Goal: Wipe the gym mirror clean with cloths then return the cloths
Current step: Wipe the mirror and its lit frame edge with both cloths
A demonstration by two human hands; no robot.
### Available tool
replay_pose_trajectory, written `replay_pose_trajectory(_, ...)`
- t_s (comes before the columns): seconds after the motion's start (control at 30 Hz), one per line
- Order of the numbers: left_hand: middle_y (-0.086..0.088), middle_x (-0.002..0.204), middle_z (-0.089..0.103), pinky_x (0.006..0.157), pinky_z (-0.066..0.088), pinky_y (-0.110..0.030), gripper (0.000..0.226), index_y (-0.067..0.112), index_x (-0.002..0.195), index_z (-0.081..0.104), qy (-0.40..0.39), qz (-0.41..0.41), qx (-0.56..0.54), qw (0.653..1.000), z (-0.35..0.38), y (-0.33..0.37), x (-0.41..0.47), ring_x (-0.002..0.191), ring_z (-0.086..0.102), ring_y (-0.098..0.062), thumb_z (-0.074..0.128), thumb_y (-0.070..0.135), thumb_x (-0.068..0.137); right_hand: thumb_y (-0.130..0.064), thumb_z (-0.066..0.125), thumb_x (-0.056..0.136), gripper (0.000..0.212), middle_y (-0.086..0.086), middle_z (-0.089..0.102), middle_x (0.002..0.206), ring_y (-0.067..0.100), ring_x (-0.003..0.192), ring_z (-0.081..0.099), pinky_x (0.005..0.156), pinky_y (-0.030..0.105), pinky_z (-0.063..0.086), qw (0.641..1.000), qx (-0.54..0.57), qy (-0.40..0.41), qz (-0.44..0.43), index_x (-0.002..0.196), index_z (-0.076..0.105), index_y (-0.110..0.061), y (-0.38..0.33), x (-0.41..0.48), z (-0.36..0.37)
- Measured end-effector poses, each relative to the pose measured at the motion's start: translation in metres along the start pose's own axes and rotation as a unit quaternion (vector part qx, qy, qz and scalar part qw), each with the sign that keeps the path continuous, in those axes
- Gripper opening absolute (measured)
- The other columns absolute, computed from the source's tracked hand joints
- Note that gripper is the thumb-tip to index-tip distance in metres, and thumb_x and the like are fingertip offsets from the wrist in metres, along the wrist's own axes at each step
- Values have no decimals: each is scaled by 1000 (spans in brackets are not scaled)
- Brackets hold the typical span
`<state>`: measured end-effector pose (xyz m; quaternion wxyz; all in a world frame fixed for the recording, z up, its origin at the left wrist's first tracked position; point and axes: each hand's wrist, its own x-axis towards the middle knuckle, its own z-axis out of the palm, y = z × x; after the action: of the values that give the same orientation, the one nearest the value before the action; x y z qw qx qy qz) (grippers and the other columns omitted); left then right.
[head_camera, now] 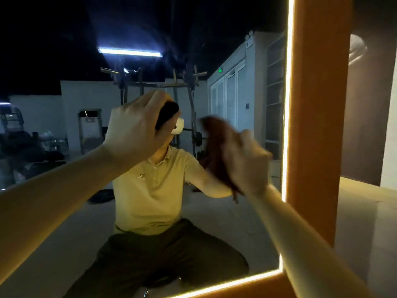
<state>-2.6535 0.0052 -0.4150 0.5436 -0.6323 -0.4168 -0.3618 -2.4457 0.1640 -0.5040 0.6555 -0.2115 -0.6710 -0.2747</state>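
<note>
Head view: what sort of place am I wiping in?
Most likely a gym. The mirror reflects a weight rack with bar pegs, a weight plate lying flat, and more machines at far left. The right hand holds a red-brown cloth.
</note>
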Motion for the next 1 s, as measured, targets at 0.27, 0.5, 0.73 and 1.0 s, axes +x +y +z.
replay_pose_trajectory(0.27,-18,105,59,74,39,-32,48,2,112,64,-17,83,11,996,12,-22,-11,89,56,-28,59,48,100,-53,35,102,65,14,62,116,21,74,65,57,34,58,935,-23,130,328,150,54,-14,-15,38,21)
replay_pose_trajectory(0.5,-25,131,52,101,34,-55,54,10,122,57,-7,64,105,992,10,-31,-37,116,47,-42,42,59,105,-43,53,103,51,14,61,99,23,76,62,63,34,53,994,-24,7,-108,146,43,-19,-64,15,32)
replay_pose_trajectory(0.73,-24,105,66,73,53,-51,39,1,120,61,-29,108,110,988,3,-31,-31,87,65,-41,48,35,107,-41,34,107,51,17,57,117,30,103,55,89,39,41,983,-106,97,115,146,59,-19,-29,159,33)
replay_pose_trajectory(1.0,-17,107,70,58,52,-30,43,7,138,49,47,-19,-27,998,-25,-54,26,79,61,-16,51,37,109,-42,35,111,45,10,48,113,22,98,49,84,39,48,979,-26,-32,-198,150,42,-19,-89,34,47)
